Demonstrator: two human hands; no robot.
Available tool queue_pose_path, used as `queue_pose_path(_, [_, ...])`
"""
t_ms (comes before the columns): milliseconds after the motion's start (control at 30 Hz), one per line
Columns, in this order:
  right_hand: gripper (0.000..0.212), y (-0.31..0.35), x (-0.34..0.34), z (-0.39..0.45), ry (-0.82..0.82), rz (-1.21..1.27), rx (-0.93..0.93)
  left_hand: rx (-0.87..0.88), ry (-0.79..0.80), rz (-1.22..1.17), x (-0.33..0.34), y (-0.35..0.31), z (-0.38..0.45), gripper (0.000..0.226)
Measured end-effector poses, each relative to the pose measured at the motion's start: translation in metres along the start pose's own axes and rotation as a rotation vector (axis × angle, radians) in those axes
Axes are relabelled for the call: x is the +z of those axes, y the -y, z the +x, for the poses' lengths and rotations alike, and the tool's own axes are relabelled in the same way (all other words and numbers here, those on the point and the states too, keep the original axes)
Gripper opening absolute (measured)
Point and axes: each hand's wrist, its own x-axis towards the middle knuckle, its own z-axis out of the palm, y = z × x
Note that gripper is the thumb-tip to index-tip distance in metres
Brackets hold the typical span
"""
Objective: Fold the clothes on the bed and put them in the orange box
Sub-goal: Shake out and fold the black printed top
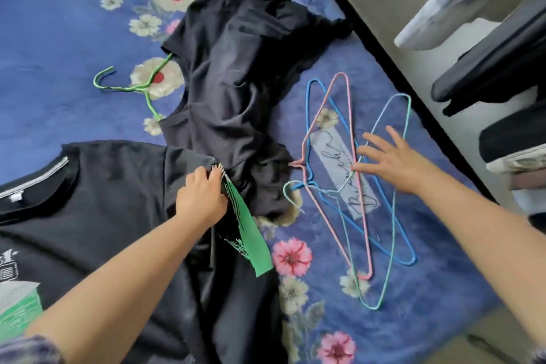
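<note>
We are in a home bedroom: a bed [59, 38] under a blue floral blanket, dark T-shirts [236, 47] and coloured wire hangers [351, 186] strewn across it, folded clothes [514, 156] stacked alongside.

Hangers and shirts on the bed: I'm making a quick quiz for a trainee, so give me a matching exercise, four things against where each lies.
Things:
1. green hanger
2. pink hanger
3. printed black T-shirt
4. left hand

Places:
A. lying with the blue hangers to the right of the clothes
B. nearest the camera, on the left side of the bed
C. partly tucked inside the plain black shirt
D. gripping the printed T-shirt's sleeve

Pairs: 1-C, 2-A, 3-B, 4-D
</note>
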Motion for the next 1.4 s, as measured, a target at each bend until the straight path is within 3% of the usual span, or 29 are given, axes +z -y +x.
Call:
queue_pose_path(133, [0.089,0.021,-0.017,0.025,0.109,0.022,0.082,0.018,-0.001,-0.01,0.006,0.014,-0.002,0.035])
queue_pose_path(233, [0.068,0.055,-0.036,0.053,0.109,0.155,0.104,0.017,-0.041,-0.064,0.004,0.039,-0.004,0.038])
queue_pose_path(367, [0.032,0.121,-0.074,0.098,-0.284,0.389,-0.133,-0.112,-0.159,-0.187,-0.003,0.083,-0.014,0.036])
queue_pose_path(433, [0.031,0.158,-0.11,0.124,-0.379,0.507,-0.233,-0.22,-0.207,-0.257,-0.002,0.118,-0.022,0.036])
queue_pose_path(567, [0.03,0.217,-0.172,0.18,-0.294,0.712,-0.209,-0.438,-0.276,-0.33,0.003,0.201,-0.041,0.039])
queue_pose_path(700, [0.043,0.269,-0.221,0.236,-0.124,0.848,-0.001,-0.714,-0.291,-0.379,0.002,0.299,-0.064,0.044])
queue_pose_path(833, [0.068,0.298,-0.232,0.281,-0.035,0.937,0.235,-0.875,-0.289,-0.47,0.007,0.389,-0.067,0.07])
queue_pose_path(900, [0.073,0.307,-0.233,0.298,0.041,0.909,0.312,-0.909,-0.298,-0.654,0.014,0.432,-0.061,0.085])
queue_pose_path(967, [0.06,0.313,-0.23,0.314,0.059,0.881,0.39,-0.922,-0.3,-0.859,0.025,0.466,-0.054,0.084])
queue_pose_path(1067, [0.025,0.315,-0.237,0.324,-0.045,0.885,0.499,-0.913,-0.313,-0.973,0.032,0.479,-0.042,0.023])
queue_pose_path(1100, [0.023,0.317,-0.245,0.326,-0.124,0.881,0.53,-0.917,-0.352,-0.996,0.029,0.482,-0.039,0.018])
queue_pose_path(1167, [0.026,0.318,-0.27,0.325,-0.308,0.886,0.599,-0.926,-0.444,-0.976,0.014,0.489,-0.04,0.03])
queue_pose_path(1233, [0.026,0.315,-0.299,0.328,-0.449,0.919,0.632,-0.921,-0.523,-0.802,-0.012,0.506,-0.045,0.027])
queue_pose_path(1400, [0.029,0.308,-0.385,0.366,-0.598,0.937,0.524,-0.834,-0.702,-0.533,-0.112,0.563,-0.04,0.026])
